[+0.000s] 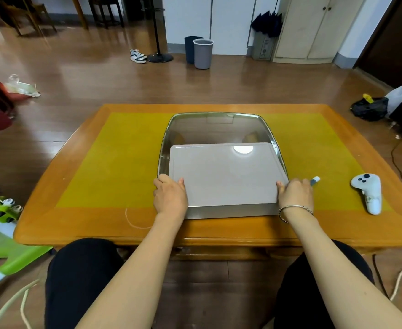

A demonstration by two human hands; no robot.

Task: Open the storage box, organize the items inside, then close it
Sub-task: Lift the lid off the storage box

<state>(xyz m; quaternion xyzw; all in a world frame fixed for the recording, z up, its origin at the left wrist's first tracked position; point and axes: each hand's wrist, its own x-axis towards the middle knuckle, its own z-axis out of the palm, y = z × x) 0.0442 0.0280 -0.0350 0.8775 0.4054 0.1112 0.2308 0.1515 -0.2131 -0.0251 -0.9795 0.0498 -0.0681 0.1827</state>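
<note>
A clear storage box (219,117) with a shiny rounded rim stands in the middle of the wooden table. Its flat grey lid (226,174) lies over the near half of the box and sticks out past the near rim. The far half of the box is uncovered, and I cannot make out any items through its clear walls. My left hand (170,197) grips the lid's near left corner, thumb on top. My right hand (295,194), a bangle on its wrist, grips the near right edge.
A small white-tipped pen-like object (315,179) lies just right of my right hand. A white hand controller (367,193) rests further right on the table (76,224). A yellow mat (124,162) covers the tabletop. My knees are under the table's near edge.
</note>
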